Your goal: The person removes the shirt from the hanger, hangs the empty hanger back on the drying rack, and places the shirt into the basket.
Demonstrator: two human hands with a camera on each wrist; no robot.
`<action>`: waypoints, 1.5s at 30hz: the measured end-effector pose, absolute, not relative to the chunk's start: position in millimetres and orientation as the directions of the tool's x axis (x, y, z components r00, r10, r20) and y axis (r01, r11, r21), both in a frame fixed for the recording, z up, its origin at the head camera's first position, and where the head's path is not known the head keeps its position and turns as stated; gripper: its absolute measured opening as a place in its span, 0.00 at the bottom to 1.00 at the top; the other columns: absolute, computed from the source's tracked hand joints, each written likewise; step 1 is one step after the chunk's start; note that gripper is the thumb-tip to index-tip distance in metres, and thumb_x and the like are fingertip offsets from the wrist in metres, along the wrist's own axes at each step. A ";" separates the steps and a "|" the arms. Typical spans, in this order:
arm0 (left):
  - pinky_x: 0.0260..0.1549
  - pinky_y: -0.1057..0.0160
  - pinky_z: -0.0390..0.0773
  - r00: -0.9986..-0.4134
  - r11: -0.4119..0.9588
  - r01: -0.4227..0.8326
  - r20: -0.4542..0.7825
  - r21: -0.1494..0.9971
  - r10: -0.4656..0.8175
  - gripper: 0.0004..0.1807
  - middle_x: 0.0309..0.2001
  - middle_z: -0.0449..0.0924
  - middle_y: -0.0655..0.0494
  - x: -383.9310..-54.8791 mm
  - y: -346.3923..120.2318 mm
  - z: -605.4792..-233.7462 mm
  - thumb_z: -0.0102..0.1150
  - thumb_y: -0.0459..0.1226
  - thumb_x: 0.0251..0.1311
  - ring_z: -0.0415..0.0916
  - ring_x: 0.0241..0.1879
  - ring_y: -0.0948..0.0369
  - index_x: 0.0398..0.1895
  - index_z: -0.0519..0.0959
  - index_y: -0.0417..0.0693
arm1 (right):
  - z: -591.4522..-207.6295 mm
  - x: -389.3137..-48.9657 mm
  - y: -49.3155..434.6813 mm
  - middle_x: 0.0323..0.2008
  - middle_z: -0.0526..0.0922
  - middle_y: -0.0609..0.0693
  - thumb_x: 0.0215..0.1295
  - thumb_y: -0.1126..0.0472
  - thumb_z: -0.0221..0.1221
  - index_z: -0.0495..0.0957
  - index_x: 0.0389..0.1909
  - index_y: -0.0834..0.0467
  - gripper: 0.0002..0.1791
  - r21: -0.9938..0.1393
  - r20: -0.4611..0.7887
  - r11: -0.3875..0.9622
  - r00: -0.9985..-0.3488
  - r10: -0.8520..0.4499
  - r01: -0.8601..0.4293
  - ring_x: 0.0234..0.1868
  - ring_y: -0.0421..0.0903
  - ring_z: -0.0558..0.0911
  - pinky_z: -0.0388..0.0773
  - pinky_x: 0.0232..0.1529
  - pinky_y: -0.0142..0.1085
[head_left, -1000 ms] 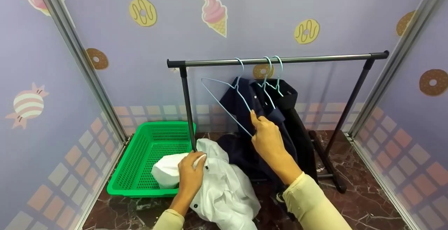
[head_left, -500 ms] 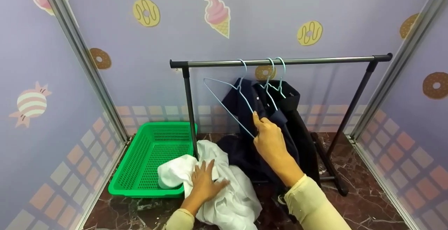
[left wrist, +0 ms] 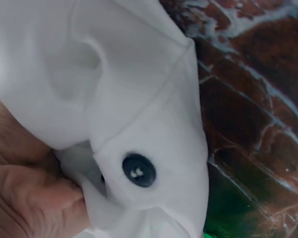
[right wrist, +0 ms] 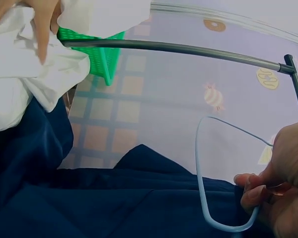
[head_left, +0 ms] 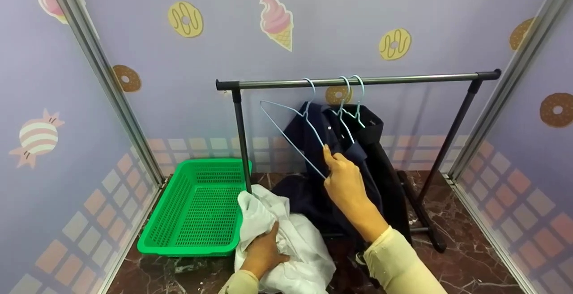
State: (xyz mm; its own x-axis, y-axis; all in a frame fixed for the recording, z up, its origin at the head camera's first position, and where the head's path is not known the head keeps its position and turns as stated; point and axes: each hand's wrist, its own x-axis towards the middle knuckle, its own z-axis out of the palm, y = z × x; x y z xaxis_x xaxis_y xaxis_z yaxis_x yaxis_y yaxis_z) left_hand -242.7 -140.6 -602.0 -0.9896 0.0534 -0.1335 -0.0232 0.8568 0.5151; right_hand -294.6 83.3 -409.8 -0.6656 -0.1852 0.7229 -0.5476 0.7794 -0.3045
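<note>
A white shirt (head_left: 309, 249) with dark buttons lies bunched on the floor in front of the rack. My left hand (head_left: 264, 251) grips a fold of it; some fingers are hidden under the cloth. The left wrist view shows a dark button (left wrist: 139, 170) close to that hand. A light blue wire hanger (head_left: 286, 137) hooks over the rail, its left shoulder bare. My right hand (head_left: 347, 182) holds the hanger's lower right side, index finger stretched along the wire. Behind this hanger hang a navy shirt (head_left: 315, 128) and a black garment (head_left: 385, 168) on two more hangers.
The black clothes rack (head_left: 412, 78) stands before a patterned back wall. A green plastic basket (head_left: 156, 222) sits left of its left post (head_left: 241, 137). Side walls flank the dark marble floor (head_left: 470, 253).
My left hand releases the cloth at the basket's edge, shifts right and down, and takes the shirt afresh; the white cloth leaves the basket. My right hand stays on the hanger.
</note>
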 end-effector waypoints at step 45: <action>0.35 0.44 0.83 -0.828 0.795 0.266 0.551 0.545 -0.101 0.24 0.37 0.81 0.48 -223.4 -158.4 -547.3 0.59 0.18 0.36 0.83 0.37 0.45 0.38 0.83 0.49 | -416.1 -276.1 85.6 0.61 0.85 0.63 0.74 0.62 0.64 0.77 0.72 0.61 0.27 -0.488 0.732 0.671 -0.680 -0.035 -0.559 0.61 0.61 0.83 0.83 0.61 0.56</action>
